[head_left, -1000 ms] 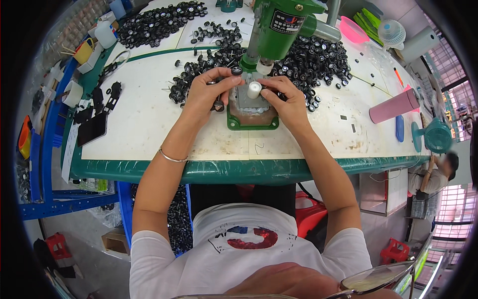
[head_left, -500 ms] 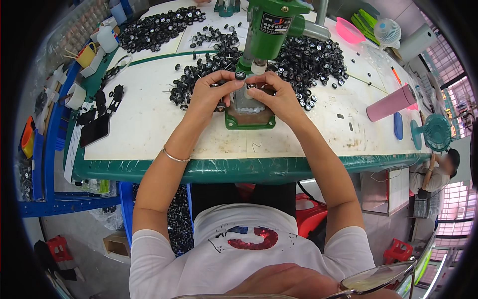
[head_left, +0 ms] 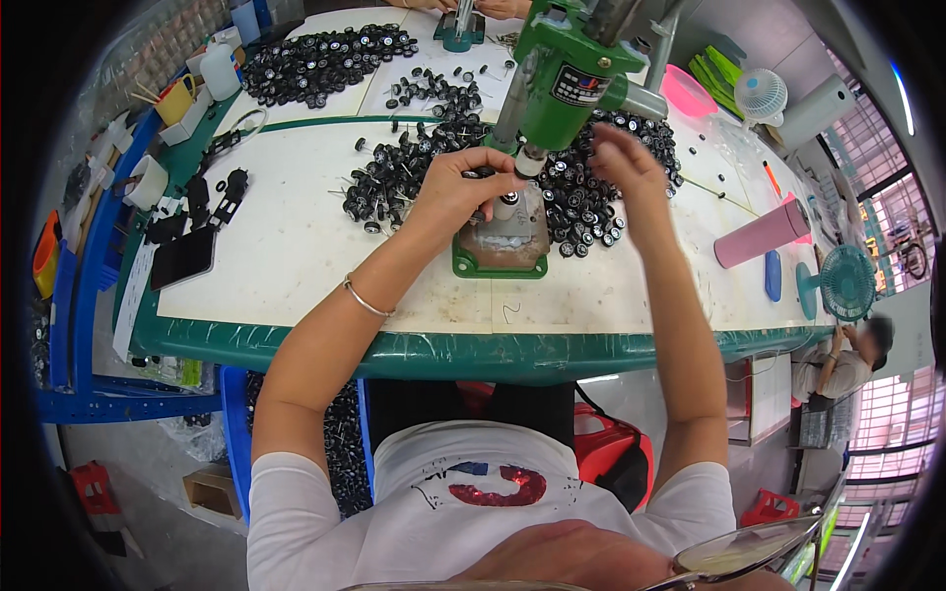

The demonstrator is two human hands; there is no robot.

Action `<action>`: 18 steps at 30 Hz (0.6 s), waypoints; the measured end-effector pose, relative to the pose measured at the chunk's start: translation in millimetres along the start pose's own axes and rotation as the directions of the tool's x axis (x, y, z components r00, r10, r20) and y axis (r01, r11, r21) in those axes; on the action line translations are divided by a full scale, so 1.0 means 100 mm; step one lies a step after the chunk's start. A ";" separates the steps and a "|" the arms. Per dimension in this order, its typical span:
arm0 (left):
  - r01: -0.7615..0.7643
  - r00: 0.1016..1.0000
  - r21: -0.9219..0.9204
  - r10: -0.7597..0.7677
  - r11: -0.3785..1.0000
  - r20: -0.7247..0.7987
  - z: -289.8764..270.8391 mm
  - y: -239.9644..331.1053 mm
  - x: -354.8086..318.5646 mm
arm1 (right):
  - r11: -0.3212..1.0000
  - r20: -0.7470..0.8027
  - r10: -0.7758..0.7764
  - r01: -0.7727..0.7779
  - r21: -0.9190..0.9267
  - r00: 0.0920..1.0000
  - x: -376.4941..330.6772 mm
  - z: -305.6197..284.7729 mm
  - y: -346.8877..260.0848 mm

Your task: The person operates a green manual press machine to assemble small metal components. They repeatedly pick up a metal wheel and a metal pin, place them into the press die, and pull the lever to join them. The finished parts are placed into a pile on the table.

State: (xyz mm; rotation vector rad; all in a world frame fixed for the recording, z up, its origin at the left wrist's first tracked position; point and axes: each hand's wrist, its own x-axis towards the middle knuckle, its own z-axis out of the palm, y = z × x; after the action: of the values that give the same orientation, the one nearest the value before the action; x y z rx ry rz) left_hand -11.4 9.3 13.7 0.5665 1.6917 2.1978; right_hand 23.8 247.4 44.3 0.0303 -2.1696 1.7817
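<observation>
Under the white tip of a green bench press (head_left: 564, 103), my left hand (head_left: 456, 192) is closed, thumb and fingers pinching at the small post on the press's base. A small black toy wheel (head_left: 480, 172) shows between its fingers; part of what it grips is hidden by the fingertips. Off to the right of the press, my right hand (head_left: 631, 167) is raised, a little blurred, with fingers loosely apart and nothing visible in them. It is over the edge of a heap of black wheels with silvery hubs (head_left: 581, 212), below the press's side bar.
More wheels, some on thin axles, lie in heaps left of the press (head_left: 379, 187) and at the far left (head_left: 325, 64). A phone (head_left: 184, 259), a pink tumbler (head_left: 759, 233) and a teal fan (head_left: 845, 283) stand about the white table. Another person's hands (head_left: 505, 8) work across it.
My right hand has left the post and moved right and up, away from my left. The left hand stays at the post beneath the press tip. Another person's hands show more at the far side.
</observation>
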 end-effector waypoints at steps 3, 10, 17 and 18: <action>-0.003 1.000 -0.022 0.003 1.000 0.014 0.01 -0.02 0.06 | 0.987 -0.013 -0.094 0.095 0.127 0.996 0.44 -0.32 -0.21; 0.023 1.000 0.037 -0.023 0.999 -0.017 -0.02 0.06 0.01 | 0.939 -0.296 -0.068 0.161 0.304 0.953 1.19 0.34 -1.74; 0.006 1.000 0.082 -0.006 0.997 -0.001 0.00 0.08 0.04 | 0.790 0.042 -0.292 0.216 0.574 0.955 1.59 -0.16 -1.52; 0.014 1.000 0.092 -0.013 0.996 -0.012 -0.02 0.08 0.02 | 0.796 0.012 -0.350 0.291 0.531 0.937 1.49 -0.06 -1.57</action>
State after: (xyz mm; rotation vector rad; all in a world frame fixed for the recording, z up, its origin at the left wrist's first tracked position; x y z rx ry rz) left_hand -14.3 6.3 20.8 0.5642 1.8053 2.1266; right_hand -80.4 247.3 233.8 0.6046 -1.5463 2.1304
